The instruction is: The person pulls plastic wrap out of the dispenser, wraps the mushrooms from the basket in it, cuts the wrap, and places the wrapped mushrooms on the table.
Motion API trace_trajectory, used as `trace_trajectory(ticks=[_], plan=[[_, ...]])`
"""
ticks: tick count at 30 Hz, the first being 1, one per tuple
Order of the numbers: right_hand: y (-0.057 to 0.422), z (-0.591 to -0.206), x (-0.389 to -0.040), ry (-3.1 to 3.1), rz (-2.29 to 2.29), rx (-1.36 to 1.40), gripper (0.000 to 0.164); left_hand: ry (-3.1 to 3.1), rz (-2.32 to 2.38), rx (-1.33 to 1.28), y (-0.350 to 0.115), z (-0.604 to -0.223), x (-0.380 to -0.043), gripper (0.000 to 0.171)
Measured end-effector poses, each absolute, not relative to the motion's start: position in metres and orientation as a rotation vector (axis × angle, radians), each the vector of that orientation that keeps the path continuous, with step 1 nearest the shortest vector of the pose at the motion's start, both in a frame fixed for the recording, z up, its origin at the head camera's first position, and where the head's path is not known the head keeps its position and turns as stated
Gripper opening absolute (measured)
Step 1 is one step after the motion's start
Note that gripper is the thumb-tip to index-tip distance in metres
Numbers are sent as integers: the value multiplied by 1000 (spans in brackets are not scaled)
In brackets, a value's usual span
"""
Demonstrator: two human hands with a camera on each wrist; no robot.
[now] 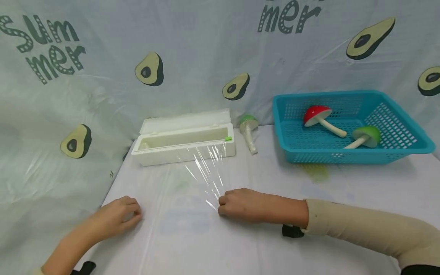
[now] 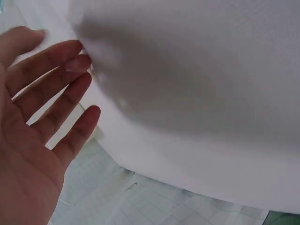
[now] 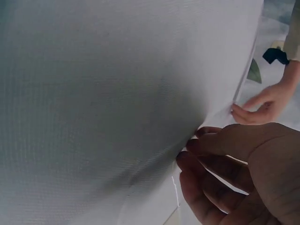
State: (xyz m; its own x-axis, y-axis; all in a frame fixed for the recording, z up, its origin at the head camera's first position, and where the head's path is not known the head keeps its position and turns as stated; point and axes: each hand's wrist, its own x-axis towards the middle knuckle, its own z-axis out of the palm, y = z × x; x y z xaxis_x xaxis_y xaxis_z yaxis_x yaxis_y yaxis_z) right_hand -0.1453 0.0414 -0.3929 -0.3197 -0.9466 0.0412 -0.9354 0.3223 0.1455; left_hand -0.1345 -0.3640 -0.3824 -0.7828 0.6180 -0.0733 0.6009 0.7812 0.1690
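Note:
My right hand (image 1: 245, 205) pinches the gathered end of a clear sheet of plastic wrap (image 1: 207, 172) low over the table. From there the wrap fans out in shiny creases to a white cling-film dispenser box (image 1: 185, 154), its lid tipped back and a small green slider (image 1: 228, 138) on the front edge. In the right wrist view, thumb and fingertips (image 3: 201, 133) meet. Left of the wrap, my left hand (image 1: 117, 215) is held at the table's left side with nothing in it; its fingers look loosely spread in the left wrist view.
A green-capped toy mushroom (image 1: 248, 126), glossy as if wrapped, lies right of the box. At the back right, a blue basket (image 1: 343, 156) holds a red-capped mushroom (image 1: 314, 114) and a green-capped mushroom (image 1: 368, 135). An avocado-print sheet (image 1: 192, 57) hangs behind.

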Motion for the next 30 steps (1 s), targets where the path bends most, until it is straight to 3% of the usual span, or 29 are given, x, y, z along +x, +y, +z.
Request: trace_trajectory(ticks=[6, 8, 14, 17, 30], plan=[[42, -395, -146, -2423, -143, 1771, 23, 2892, 386, 578, -367, -371, -136, 15], [41, -397, -146, -2383, -170, 1776, 23, 3015, 471, 560, -368, -372, -135, 12], [41, -401, -145, -2369, -168, 1750, 27, 3326, 469, 917, -375, -384, -140, 51], [41, -403, -145, -2387, -105, 1723, 30, 3233, 363, 1029, -382, -393, -144, 58], [44, -409, -145, -2456, 63, 1678, 22, 3082, 414, 876, -392, -408, -141, 29]])
